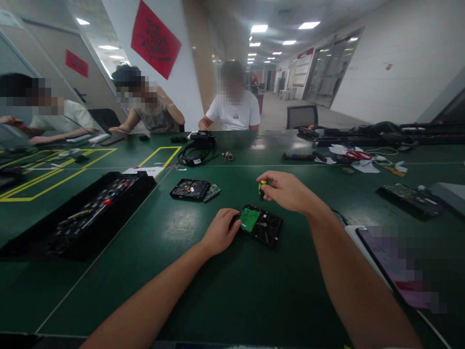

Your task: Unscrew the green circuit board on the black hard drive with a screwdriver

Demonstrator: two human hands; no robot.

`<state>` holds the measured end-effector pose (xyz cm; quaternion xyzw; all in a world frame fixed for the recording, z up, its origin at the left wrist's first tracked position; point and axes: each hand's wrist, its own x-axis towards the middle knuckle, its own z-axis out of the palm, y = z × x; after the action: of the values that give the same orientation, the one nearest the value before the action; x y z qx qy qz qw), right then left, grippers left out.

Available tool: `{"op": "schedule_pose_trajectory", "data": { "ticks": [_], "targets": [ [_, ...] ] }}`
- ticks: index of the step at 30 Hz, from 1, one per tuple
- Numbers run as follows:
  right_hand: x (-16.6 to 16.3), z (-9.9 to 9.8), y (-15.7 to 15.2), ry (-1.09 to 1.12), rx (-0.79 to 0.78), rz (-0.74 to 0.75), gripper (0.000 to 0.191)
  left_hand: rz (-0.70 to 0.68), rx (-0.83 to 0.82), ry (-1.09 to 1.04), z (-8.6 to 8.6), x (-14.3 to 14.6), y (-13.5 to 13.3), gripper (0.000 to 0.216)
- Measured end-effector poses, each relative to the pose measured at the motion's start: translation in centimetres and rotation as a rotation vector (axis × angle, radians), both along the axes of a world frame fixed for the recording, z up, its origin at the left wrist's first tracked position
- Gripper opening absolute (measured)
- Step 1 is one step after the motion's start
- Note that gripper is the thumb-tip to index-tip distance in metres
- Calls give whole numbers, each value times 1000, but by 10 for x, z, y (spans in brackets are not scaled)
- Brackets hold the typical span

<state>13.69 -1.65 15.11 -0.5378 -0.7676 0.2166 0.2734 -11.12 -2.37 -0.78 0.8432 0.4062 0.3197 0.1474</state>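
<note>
A black hard drive point(268, 231) with a green circuit board point(249, 219) on it lies on the green table in front of me. My left hand point(222, 229) grips the drive's left edge between thumb and fingers. Above the drive, my right hand point(279, 188) pinches the yellow-and-black handle of a screwdriver point(262, 186). The screwdriver stands upright, its thin shaft pointing down to the edge of the circuit board. Whether the tip sits in a screw is too small to tell.
Left of the drive lie a second hard drive point(190, 189) and a loose circuit board point(212, 192). A long black tray point(83, 213) with tools stands farther left. On the right are a tablet-like device point(392, 266) and another drive point(410, 200). Several people sit across the table.
</note>
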Motion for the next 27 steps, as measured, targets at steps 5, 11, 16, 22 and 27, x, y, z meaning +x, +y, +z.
{"op": "schedule_pose_trajectory", "data": {
  "ticks": [5, 11, 16, 22, 27],
  "targets": [
    [-2, 1, 0, 20, -6, 51, 25, -4, -5, 3, -2, -1, 1, 29],
    [1, -3, 1, 105, -45, -19, 19, -4, -22, 6, -1, -1, 1, 29],
    [0, 0, 1, 20, 11, 38, 20, -12, -22, 8, -1, -1, 1, 29],
    [2, 4, -1, 6, 6, 33, 18, -16, -20, 11, -1, -1, 1, 30],
    [4, 1, 0, 76, -46, -7, 16, -12, -20, 14, 1, -1, 1, 29]
  ]
}}
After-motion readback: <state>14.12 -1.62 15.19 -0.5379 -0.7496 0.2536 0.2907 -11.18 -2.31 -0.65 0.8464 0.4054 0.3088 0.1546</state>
